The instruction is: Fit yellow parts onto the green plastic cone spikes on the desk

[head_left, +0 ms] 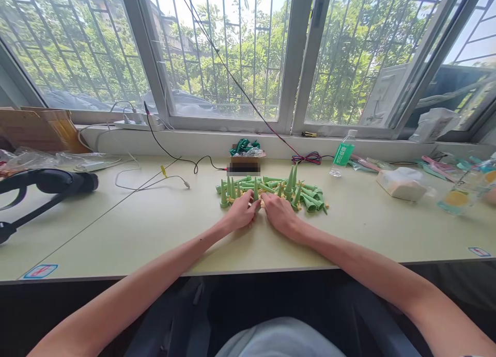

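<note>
The left hand (241,211) pinches the base of an upright green cone (256,186), at the front edge of a heap of hollow green cones (314,198) in the middle of the desk (166,233). The right hand (282,215) lies just beside it, fingertips bent at the heap; whether they grip anything, I cannot tell. Small yellow pieces (326,206) lie among the cones, several of which stand point up. A green-labelled bottle (343,154) stands behind, to the right.
</note>
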Available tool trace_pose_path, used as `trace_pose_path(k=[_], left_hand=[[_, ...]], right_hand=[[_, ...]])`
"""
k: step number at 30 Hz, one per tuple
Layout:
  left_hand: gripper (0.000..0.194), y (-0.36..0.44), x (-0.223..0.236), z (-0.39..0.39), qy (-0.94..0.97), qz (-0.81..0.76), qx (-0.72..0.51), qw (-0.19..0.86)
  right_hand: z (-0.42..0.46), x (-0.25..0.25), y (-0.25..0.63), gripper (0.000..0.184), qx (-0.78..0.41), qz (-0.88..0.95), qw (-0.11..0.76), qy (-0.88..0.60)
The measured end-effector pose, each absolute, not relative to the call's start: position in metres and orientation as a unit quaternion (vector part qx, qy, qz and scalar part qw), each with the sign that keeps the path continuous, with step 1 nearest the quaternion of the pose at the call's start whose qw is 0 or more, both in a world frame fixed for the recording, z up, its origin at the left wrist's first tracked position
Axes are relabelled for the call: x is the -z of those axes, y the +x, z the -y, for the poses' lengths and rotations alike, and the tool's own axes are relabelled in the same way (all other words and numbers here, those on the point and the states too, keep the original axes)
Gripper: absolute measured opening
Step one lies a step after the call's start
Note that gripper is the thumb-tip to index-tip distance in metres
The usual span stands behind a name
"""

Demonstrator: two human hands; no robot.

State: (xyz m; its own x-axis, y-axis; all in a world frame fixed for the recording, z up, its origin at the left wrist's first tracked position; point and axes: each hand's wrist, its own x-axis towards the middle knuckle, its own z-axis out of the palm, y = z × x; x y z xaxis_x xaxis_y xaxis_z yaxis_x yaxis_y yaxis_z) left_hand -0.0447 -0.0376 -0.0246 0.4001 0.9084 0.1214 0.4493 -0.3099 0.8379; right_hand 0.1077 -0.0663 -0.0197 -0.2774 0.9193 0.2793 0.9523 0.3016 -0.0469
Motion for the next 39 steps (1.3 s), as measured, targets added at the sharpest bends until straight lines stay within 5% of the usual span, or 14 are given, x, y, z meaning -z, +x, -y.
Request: trace_pose_path(k=[15, 39], left_hand=[[0.025, -0.0432, 0.0276, 0.0348, 0.714, -0.428, -0.348, 0.432], [0.028, -0.0395, 0.0208, 0.0421, 0.664, -0.383, -0.368, 0.527]], right_hand=[[0.0661, 0.0190, 0.1083, 0.028, 0.073, 0.786, 0.166, -0.591], [0.0619, 0.0227, 0.1091, 0.023, 0.020, 0.747, 0.447, -0.491]])
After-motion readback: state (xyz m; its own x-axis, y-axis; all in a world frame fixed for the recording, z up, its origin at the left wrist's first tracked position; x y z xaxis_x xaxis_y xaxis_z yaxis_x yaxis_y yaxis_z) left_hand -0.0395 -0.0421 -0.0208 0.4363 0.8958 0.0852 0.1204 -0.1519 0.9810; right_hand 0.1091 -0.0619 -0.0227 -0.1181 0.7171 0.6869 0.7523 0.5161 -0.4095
